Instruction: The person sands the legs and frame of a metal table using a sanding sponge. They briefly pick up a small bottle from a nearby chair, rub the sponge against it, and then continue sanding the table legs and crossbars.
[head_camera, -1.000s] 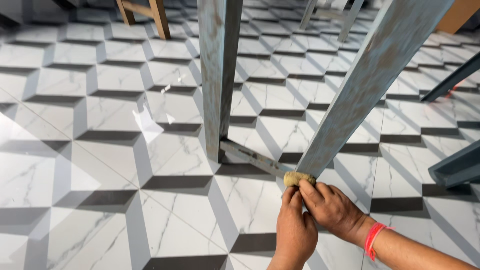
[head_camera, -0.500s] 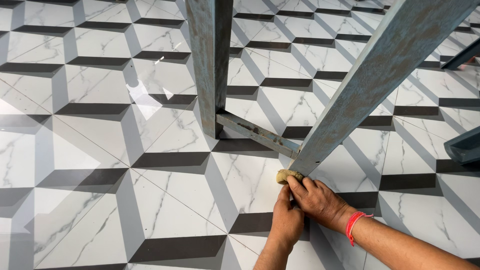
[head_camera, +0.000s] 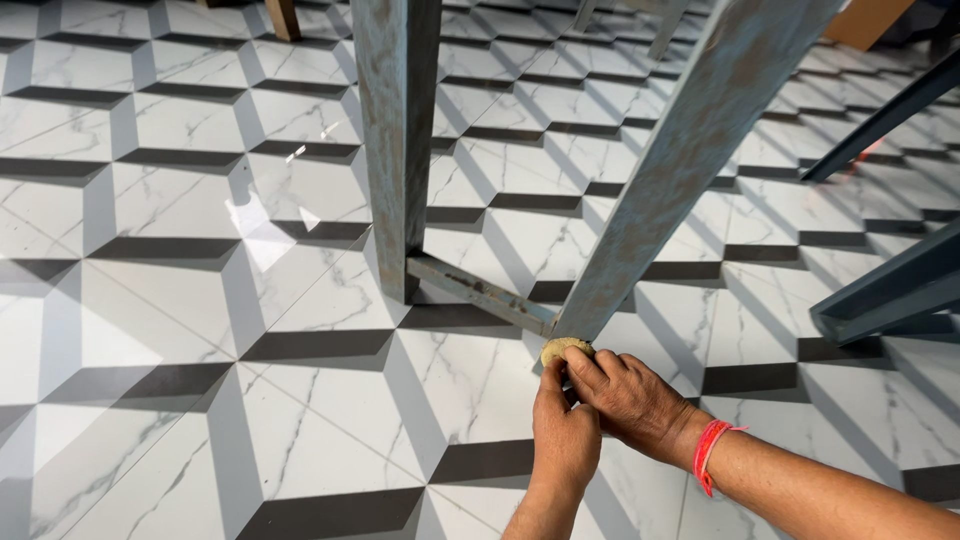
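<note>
Small tan pad (head_camera: 564, 349), rough and rounded, pressed against the foot of the slanted leg (head_camera: 680, 160) at floor level. Both hands pinch it: left hand (head_camera: 563, 437) fingers closed on its lower edge, right hand (head_camera: 630, 402) fingers closed over its top. Leg is square-section, blue-grey with mottled rusty wear; a flat crossbar (head_camera: 480, 293) joins it to an upright leg (head_camera: 397, 140). Floor (head_camera: 180, 300) is glossy marble-look tile with a grey cube pattern. Red band (head_camera: 709, 453) on right wrist.
</note>
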